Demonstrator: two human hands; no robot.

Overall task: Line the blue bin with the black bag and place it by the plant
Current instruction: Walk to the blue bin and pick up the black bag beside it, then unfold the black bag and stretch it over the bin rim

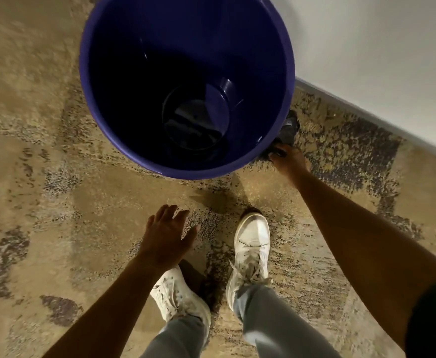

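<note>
Fingers (276,150) of my right hand (288,160) are curled onto a crumpled black bag (288,126) lying on the carpet, at about four o'clock from the blue bin (186,83). They seem to pinch the bag's near end, though the dark plastic blurs into the shadow there, so I cannot be sure how firm the hold is. The bag sits just beside the bin's outer wall, partly tucked under its rim.

My left hand (166,237) hangs over the patterned carpet (43,151), fingers spread and holding nothing, at roughly six o'clock from the bin and well apart from it. The bin stands upright, mouth open, its inside dark and unlined. A white wall (379,47) with a pale baseboard (367,112) runs at two o'clock. My white sneakers (251,251) stand at the bottom, toes towards the bin.
</note>
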